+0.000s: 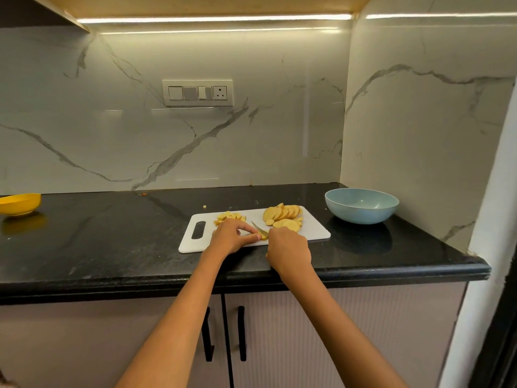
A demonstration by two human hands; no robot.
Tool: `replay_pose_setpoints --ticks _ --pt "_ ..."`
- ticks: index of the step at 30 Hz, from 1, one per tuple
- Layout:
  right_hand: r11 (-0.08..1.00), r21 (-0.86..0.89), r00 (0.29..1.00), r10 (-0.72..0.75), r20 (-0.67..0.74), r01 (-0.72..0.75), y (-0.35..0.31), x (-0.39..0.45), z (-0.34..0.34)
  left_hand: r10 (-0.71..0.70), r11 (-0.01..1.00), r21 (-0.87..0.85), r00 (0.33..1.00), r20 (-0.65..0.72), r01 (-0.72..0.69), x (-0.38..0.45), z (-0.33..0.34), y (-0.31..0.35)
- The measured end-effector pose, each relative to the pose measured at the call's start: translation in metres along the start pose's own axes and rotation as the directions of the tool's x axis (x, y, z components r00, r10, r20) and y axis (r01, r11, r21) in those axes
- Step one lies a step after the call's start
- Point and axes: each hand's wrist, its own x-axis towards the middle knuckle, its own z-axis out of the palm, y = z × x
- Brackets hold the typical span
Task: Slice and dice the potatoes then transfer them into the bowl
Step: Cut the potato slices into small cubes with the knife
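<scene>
A: Far left, yellow bowl [19, 203], well clear of the work. On white cutting board [253, 229]: diced pile [230, 217] parked at back left, out of the blade's path.

B: Hands?

A: Left hand [230, 237] pinching potato piece [263, 236], steadying for the cut. Right hand [288, 252] curled round knife [258, 228]. Uncut slices [284, 215] staged right; blue bowl [361, 205] just beyond, apparently empty, handy for transfer.

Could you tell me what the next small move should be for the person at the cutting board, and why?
Probably another downward cut. The right hand holds the knife over the potato piece that the left hand pins on the cutting board. Whole slices wait beyond the blade, a small diced pile lies behind the left hand, and the blue bowl looks empty.
</scene>
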Motion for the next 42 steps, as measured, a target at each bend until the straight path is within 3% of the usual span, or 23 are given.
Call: replay_pose_setpoints --ticks 5,13,20,27,42 --pt "1.000 0.006 0.999 -0.006 0.043 0.006 0.006 -0.003 -0.006 -0.006 1.000 0.011 1.000 -0.016 0.006 0.000 0.001 0.002" --pt "0.999 -0.045 1.000 -0.024 -0.010 0.024 0.003 -0.006 0.001 0.001 1.000 -0.001 1.000 -0.009 -0.001 0.000 0.001 0.002" --pt "0.996 0.061 0.997 0.062 -0.034 -0.060 0.006 -0.008 0.004 0.019 1.000 -0.005 1.000 -0.001 -0.019 0.001 0.001 -0.005" --pt "0.991 0.112 0.997 0.079 -0.026 -0.076 0.008 -0.009 0.004 0.041 0.991 -0.125 0.992 -0.123 -0.057 0.001 0.000 -0.003" --pt "1.000 0.024 1.000 -0.004 0.014 0.003 0.008 -0.006 0.002 0.033 0.997 -0.065 0.999 -0.043 -0.035 0.007 0.003 -0.008"
